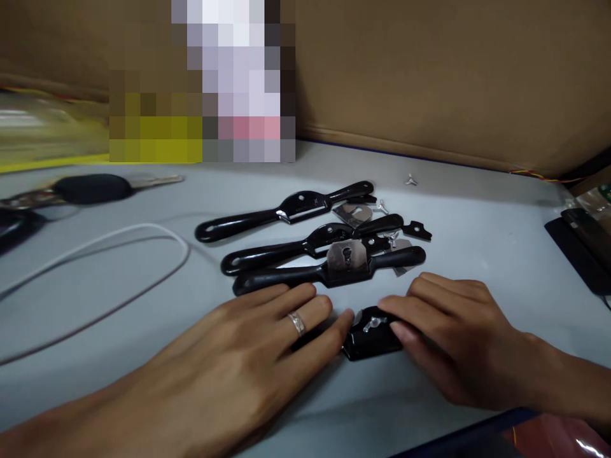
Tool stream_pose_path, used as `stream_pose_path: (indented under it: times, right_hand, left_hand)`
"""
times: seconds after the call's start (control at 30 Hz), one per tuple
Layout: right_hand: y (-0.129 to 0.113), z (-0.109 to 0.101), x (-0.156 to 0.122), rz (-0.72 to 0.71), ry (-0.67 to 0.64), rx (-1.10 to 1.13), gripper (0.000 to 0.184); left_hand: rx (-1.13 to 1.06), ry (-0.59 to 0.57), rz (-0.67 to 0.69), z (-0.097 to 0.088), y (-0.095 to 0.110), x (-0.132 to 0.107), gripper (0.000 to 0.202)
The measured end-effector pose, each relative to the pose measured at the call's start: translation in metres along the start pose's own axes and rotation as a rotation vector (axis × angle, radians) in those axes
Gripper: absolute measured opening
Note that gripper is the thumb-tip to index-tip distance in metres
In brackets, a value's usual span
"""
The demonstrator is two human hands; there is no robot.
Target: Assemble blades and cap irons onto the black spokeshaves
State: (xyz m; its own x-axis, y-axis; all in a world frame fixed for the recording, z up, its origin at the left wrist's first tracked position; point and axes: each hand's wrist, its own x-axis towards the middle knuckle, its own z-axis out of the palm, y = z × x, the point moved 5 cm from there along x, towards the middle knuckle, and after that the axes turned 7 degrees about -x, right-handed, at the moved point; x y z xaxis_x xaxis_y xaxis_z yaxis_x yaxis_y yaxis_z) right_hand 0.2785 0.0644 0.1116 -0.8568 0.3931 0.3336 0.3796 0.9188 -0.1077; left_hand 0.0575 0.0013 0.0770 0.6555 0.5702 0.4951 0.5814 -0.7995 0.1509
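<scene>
Near the front of the table lies a black spokeshave (375, 340) with a silver wing screw (375, 324) on its middle. My left hand (260, 346), wearing a ring, curls over its left handle, index fingertip at the body. Thumb and fingers of my right hand (451, 334) grip the body's right side and hide the other handle. Just beyond lies another spokeshave (281, 278) with a loose metal blade (347, 256) on its body. Two more spokeshaves, a middle one (270, 254) and a far one (241, 226), lie behind it.
Loose blades (352, 214), black cap plates (417, 230) and wing screws (410, 180) lie around the right handles. At left are a key (93, 189) and a white cable (157, 227). A dark flat object (577, 248) sits at right. A brown panel (453, 76) stands behind.
</scene>
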Motion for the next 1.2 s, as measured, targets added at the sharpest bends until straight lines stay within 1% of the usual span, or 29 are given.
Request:
stream_pose_path:
  times: [0.13, 0.23, 0.33, 0.37, 0.43, 0.53, 0.63, 0.73, 0.83, 0.93, 1.07, 1.2]
  right_hand:
    - [0.006, -0.008, -0.005, -0.013, -0.161, 0.008, 0.037]
    - [0.007, -0.01, -0.008, -0.004, -0.225, -0.013, 0.03]
    - [0.005, -0.008, -0.009, -0.035, -0.211, -0.04, 0.028]
    - [0.005, -0.008, -0.009, -0.044, -0.207, -0.047, 0.029]
    - [0.005, -0.006, -0.01, -0.049, -0.203, -0.064, 0.033]
    - [0.005, -0.005, -0.01, -0.048, -0.201, -0.07, 0.037]
    - [0.004, -0.003, -0.012, -0.029, -0.211, -0.043, 0.04]
    - [0.003, -0.001, -0.013, -0.025, -0.223, -0.025, 0.041]
    - [0.002, -0.001, -0.013, -0.033, -0.214, -0.023, 0.04]
    - [0.004, -0.001, -0.013, -0.01, -0.216, -0.022, 0.04]
    - [0.005, -0.001, -0.013, 0.022, -0.249, 0.015, 0.037]
    - [0.004, -0.002, -0.014, 0.01, -0.255, 0.01, 0.037]
  left_hand:
    - [0.014, -0.012, -0.01, -0.001, 0.001, -0.002, 0.052]
    - [-0.011, -0.018, -0.015, 0.002, -0.001, -0.005, 0.046]
    - [-0.034, 0.001, -0.044, 0.006, -0.004, -0.008, 0.043]
    - [-0.042, 0.034, -0.057, 0.007, -0.004, -0.01, 0.044]
    - [-0.07, 0.055, -0.069, 0.009, -0.004, -0.014, 0.043]
    - [-0.098, 0.051, -0.085, 0.012, -0.004, -0.023, 0.042]
    - [-0.103, 0.062, -0.109, 0.014, -0.005, -0.034, 0.052]
    - [-0.105, 0.062, -0.101, 0.016, -0.006, -0.039, 0.057]
    - [-0.108, 0.06, -0.081, 0.016, -0.006, -0.036, 0.056]
    - [-0.112, 0.058, -0.079, 0.015, -0.006, -0.032, 0.054]
    - [-0.121, 0.05, -0.093, 0.014, -0.005, -0.031, 0.056]
    - [-0.11, 0.063, -0.08, 0.011, -0.003, -0.028, 0.057]
